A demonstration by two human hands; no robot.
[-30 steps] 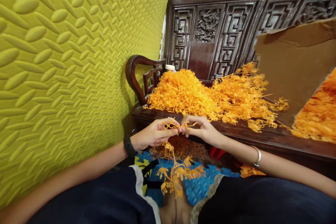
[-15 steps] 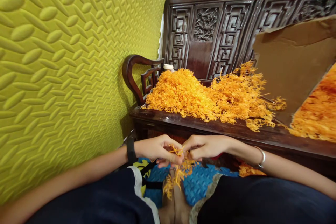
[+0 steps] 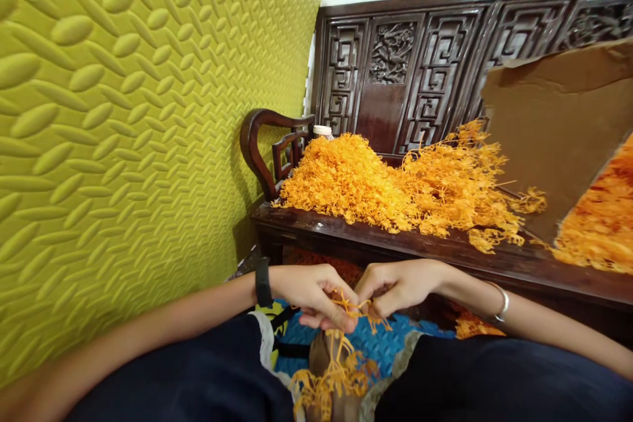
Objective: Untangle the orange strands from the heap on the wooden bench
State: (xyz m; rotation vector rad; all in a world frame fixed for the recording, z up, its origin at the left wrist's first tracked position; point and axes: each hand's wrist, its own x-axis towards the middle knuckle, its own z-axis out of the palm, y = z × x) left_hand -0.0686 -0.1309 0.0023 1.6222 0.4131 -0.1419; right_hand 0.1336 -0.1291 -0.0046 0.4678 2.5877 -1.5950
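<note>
My left hand (image 3: 319,291) pinches a string of curly orange plastic pieces (image 3: 332,376), with thumb and forefinger together. Part of the string hangs below the fingers between my knees. Close beside it, my right hand (image 3: 398,285) has its fingers curled and pinched at the upper end of the orange pieces, a few short prongs showing beneath. The fingertips of both hands nearly meet, so the exact grip is partly hidden. On the dark wooden bench in front lies a large heap of similar orange plastic pieces (image 3: 346,178).
A brown cardboard sheet (image 3: 548,138) leans on the bench, with more orange pieces (image 3: 598,224) at its right. A white-lidded jar (image 3: 322,131) stands behind the heap by the curved armrest (image 3: 254,145). Yellow textured padding (image 3: 148,145) covers the left wall; blue matting (image 3: 390,343) lies below.
Both hands have shifted slightly right and down in the view. The orange string hangs lower and spreads wider, and small orange prongs now show under my right fingers.
</note>
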